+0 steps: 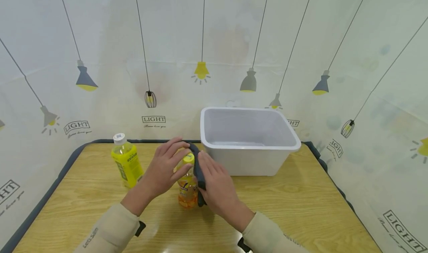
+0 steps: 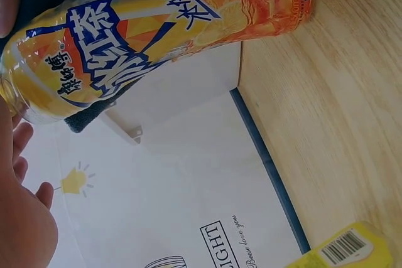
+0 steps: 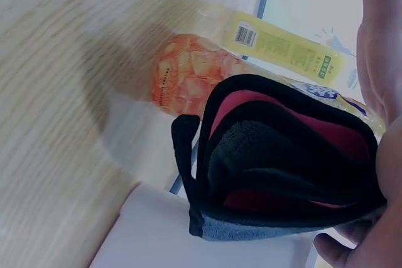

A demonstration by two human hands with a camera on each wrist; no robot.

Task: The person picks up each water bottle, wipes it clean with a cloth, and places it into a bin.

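Note:
A bottle of iced tea (image 1: 187, 193) with a yellow cap and orange-yellow label stands roughly upright near the middle of the table. My left hand (image 1: 164, 167) holds it around the neck, thumb and fingers about the cap. My right hand (image 1: 219, 184) grips a folded dark cloth (image 3: 276, 155) with black edging, reddish inner layers and a loop, against the bottle's right side. In the left wrist view, the iced tea label faces the camera and part of the dark cloth shows behind it. Whether the base touches the table is hard to tell.
A yellow-labelled bottle (image 1: 128, 162) with a white cap stands at the left. Behind my right hand is an open white plastic bin (image 1: 247, 160) near the table's back edge. The wooden table (image 1: 301, 208) has dark edging, and a lamp-printed curtain (image 1: 174, 41) surrounds it.

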